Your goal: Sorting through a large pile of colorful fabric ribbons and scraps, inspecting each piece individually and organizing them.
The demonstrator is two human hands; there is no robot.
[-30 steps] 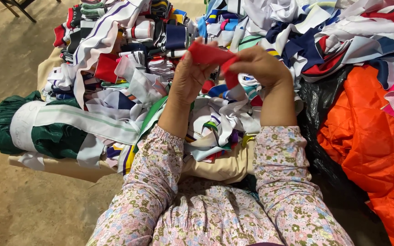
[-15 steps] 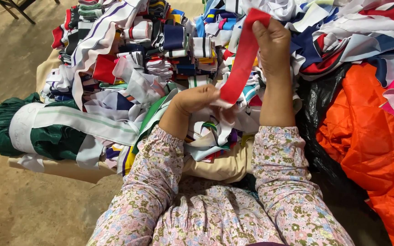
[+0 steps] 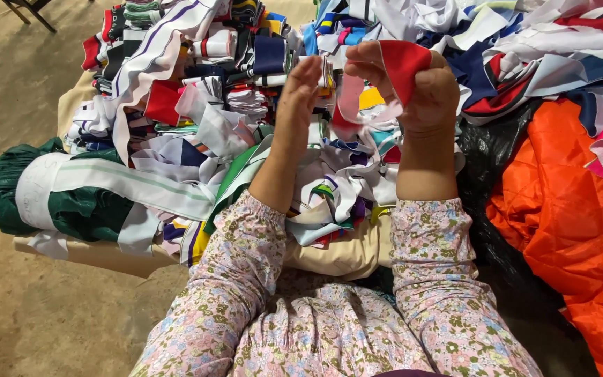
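Red strip (image 3: 405, 64) is being held up above the scrap pile (image 3: 246, 105), bunched in the right hand (image 3: 423, 91), whose fingers are being kept closed around it. Part of the strip is being draped over the top of that hand, and a paler, pinkish side of it is being shown hanging toward the left, down to a red end just below. The left hand (image 3: 298, 98) is being raised just beside it, its fingers being held straight and open, with the fingertips near the strip's hanging part; whether they are touching it cannot be told. Both forearms are being covered by floral sleeves (image 3: 239, 279). A green cloth roll (image 3: 71, 202) with a white band is being seen lying at the left of the pile, and orange fabric (image 3: 574, 230) is being seen at the right, beside a black bag (image 3: 486, 160).
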